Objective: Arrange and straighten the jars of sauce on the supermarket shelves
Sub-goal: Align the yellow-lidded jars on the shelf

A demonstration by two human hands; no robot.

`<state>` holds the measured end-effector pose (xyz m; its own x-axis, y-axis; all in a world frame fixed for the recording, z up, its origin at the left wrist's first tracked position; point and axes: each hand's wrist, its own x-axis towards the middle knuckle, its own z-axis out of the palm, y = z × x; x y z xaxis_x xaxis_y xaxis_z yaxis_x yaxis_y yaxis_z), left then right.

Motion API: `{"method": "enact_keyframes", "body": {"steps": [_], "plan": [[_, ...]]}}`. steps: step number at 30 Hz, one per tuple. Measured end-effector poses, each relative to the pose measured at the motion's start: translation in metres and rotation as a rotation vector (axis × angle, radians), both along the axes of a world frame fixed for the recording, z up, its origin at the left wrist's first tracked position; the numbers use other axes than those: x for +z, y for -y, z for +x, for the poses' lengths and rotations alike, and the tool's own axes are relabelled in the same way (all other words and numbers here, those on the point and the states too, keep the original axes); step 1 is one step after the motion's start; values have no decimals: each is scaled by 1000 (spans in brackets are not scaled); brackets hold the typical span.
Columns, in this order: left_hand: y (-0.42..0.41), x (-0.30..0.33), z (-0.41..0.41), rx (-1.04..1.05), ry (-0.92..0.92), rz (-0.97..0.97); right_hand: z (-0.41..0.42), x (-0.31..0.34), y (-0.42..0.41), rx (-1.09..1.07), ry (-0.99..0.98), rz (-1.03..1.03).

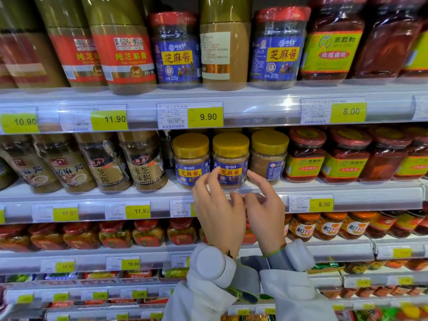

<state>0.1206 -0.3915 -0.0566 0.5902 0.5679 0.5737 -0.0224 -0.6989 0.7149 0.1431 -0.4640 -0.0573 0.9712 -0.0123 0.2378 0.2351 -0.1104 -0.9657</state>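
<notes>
Yellow-lidded jars of tan sesame paste stand three abreast at the front of the middle shelf (139, 193), packed close between brown bottles and red-lidded jars. Your left hand (216, 205) and right hand (264, 202) hover just before the middle jar (230, 158), fingers loosely spread, holding nothing; whether a fingertip touches its label is hard to tell. Turn it carelessly and you could nudge the left jar (191, 158) or the right jar (268, 156), whose label already faces sideways, toward the shelf edge.
</notes>
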Motion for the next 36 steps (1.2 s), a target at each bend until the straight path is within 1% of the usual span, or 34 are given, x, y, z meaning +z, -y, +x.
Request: {"method": "enact_keyframes", "body": {"steps": [2,4,5,8,11,14,15,17,19,29,33,36], "plan": [[4,7,0,-10,59,39,1,-3,3,-80,7,25],[8,12,2,-92,70,43,4,-5,8,-163,60,21],[12,14,6,-153,58,22,6,-4,12,-205,105,15],[25,11,8,-250,-32,-10,12,-1,22,-240,189,-17],[41,1,15,-270,-98,-16,24,-5,39,-195,137,-52],[44,-1,18,-298,-158,-49,27,-7,42,-130,32,-103],[43,-2,17,-306,-178,-47,25,-8,41,-123,28,-106],[44,-1,18,-302,-180,-59,24,-8,43,-119,23,-109],[52,0,21,-253,-177,-87,27,-6,50,-109,15,-106],[81,-3,24,-48,-88,-188,34,-6,74,108,42,-115],[77,0,24,-41,-119,-184,31,-4,70,185,16,-110],[75,-3,26,-67,-159,-152,30,-3,70,169,18,-110]]}}
